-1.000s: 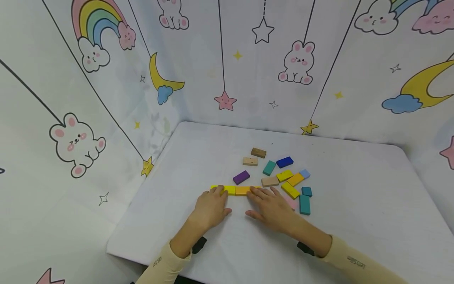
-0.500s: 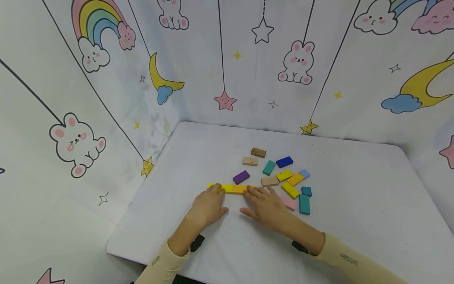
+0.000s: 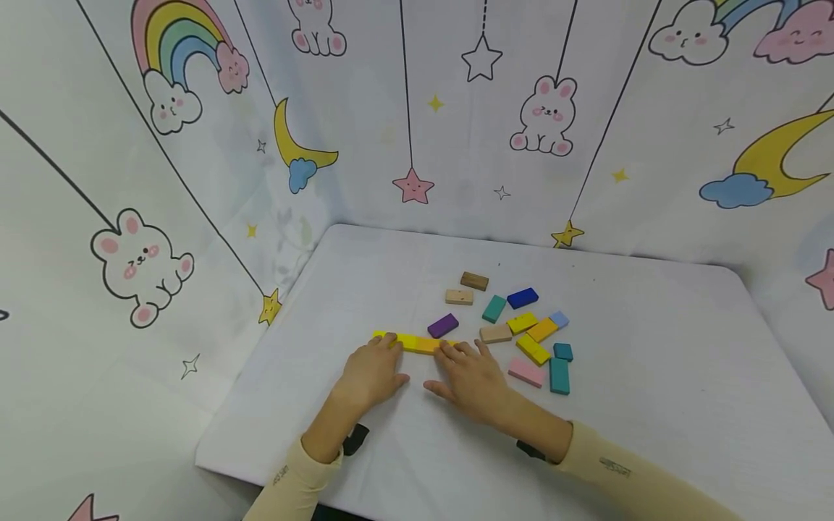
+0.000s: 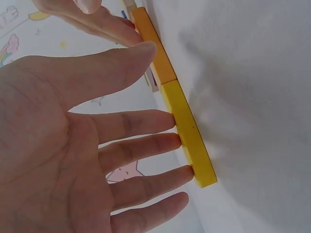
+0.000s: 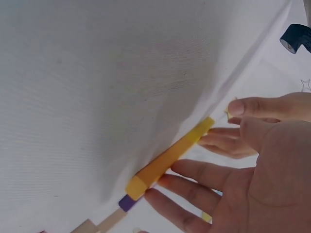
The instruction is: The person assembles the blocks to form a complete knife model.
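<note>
A yellow block (image 3: pixel 407 341) and an orange block (image 3: pixel 426 346) lie end to end in a straight row on the white table. My left hand (image 3: pixel 371 373) has its fingertips on the yellow block's long side, its thumb apart from it; the left wrist view shows these fingers nearly straight. On the orange block's long side rest the fingertips of my right hand (image 3: pixel 474 383), which are also extended in the right wrist view. Neither hand curls round a block. In the head view, fingers hide parts of the row. Just behind it lies a purple block (image 3: pixel 443 325).
Right of the row are scattered a pink block (image 3: pixel 525 373), a teal block (image 3: pixel 559 376), a tan block (image 3: pixel 496 333), a dark blue block (image 3: pixel 523 297) and several others. Farther back lies a brown block (image 3: pixel 474 281). A patterned cloth wall (image 3: pixel 365 145) borders the table (image 3: pixel 671 376).
Both hands and the yellow-orange row have slid left and slightly away from me. The pink block, earlier partly behind my right hand, now shows fully. Other blocks stay put.
</note>
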